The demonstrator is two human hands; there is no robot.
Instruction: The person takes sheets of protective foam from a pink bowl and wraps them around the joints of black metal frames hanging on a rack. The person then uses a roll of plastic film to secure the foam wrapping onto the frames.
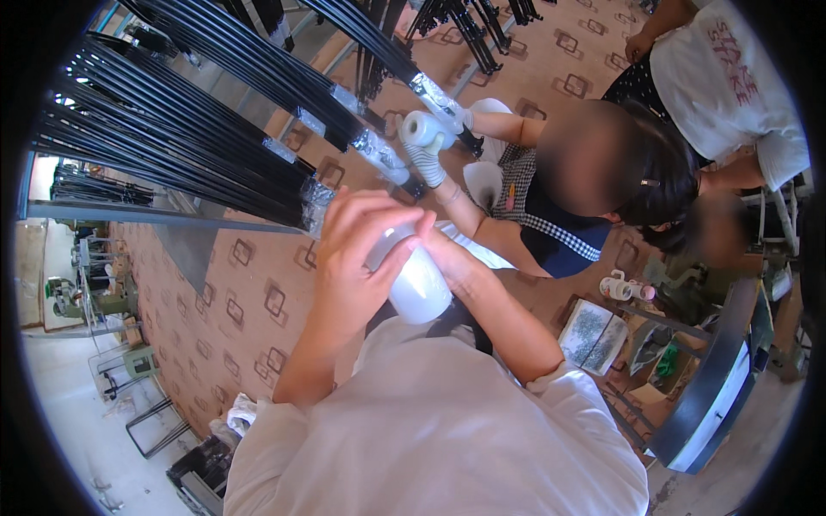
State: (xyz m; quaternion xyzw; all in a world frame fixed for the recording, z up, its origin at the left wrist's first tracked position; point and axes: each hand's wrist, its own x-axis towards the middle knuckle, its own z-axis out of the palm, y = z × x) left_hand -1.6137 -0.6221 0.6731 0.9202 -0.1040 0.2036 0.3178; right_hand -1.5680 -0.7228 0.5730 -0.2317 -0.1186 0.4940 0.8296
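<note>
A glossy white roll of wrapping film (420, 291) is in front of my chest, tilted. My left hand (360, 230) curls over its upper end, thumb along the side. Behind it, on the right, my right hand (447, 254) also holds the roll, its fingers partly hidden by it. Just beyond my left hand, a bundle of long black rods (185, 146) ends in a shiny clear wrap (317, 199). Another wrapped bundle (258, 73) lies farther up, its wrapped end near a co-worker's gloved hand.
A co-worker with a striped glove (428, 163) holds a similar white roll (422, 129) at the rods. A second person in a white shirt (714, 77) stands behind. A metal rail (163, 215) runs under the rods. At right are a dark-edged table (710, 378) and a white mug (615, 285).
</note>
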